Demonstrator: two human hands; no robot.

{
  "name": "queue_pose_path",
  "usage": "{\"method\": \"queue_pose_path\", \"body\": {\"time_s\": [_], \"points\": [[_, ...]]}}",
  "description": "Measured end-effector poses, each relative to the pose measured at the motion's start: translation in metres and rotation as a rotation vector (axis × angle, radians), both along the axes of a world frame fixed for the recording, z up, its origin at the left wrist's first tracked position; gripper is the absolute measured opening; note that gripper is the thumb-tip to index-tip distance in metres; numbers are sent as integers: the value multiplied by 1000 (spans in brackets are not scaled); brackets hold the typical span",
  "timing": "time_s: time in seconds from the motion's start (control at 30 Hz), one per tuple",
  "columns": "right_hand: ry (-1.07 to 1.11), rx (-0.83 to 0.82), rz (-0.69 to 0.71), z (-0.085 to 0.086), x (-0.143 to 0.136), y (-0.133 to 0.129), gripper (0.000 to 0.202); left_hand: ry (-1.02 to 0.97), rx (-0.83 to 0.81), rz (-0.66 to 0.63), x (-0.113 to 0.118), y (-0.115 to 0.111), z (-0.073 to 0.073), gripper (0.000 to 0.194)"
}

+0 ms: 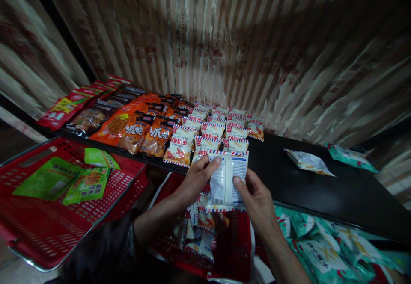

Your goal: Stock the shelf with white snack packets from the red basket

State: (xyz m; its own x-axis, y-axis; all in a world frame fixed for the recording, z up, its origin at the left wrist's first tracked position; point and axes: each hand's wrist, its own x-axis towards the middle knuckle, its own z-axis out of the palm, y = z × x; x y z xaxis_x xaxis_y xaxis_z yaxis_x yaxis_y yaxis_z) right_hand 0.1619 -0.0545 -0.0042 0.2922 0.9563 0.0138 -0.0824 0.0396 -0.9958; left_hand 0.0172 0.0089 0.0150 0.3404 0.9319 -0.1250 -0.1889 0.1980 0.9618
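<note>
A white snack bag (228, 181) with red and blue striped edges is held between both hands, its printed back and barcode facing me. My left hand (195, 179) grips its upper left edge, thumb on top. My right hand (257, 196) grips its right side, with the thumb pressed on the back. Behind it, rows of matching white bags (181, 145) lie on the black shelf (276, 177). Below the hands, a red basket (236, 247) holds more of these bags, partly hidden by my arms and the held bag.
Orange bags (157, 135) and red bags (69, 106) fill the shelf's left. On its right lie a single white bag (308, 162) and a teal bag (351, 158). Another red basket (35, 232) holds green packets (86, 183). More teal bags (324, 254) sit at lower right.
</note>
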Motion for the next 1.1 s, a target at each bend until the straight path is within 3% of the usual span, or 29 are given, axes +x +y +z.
{"method": "queue_pose_path", "body": {"time_s": [0.37,0.53,0.63,0.9,1.1], "points": [[-116,-57,0,-6,2,-2,64,-95,-79,107,-7,16,-1,31],[-42,-25,58,-9,0,0,51,-156,-84,177,-10,21,6,26],[-28,-27,16,-11,0,1,47,-177,-79,173,-10,21,6,28],[-2,-74,-25,-13,1,-1,54,-173,-30,269,-12,22,6,33],[4,-61,-1,-17,5,-1,57,-247,-85,275,-11,23,6,33]]}}
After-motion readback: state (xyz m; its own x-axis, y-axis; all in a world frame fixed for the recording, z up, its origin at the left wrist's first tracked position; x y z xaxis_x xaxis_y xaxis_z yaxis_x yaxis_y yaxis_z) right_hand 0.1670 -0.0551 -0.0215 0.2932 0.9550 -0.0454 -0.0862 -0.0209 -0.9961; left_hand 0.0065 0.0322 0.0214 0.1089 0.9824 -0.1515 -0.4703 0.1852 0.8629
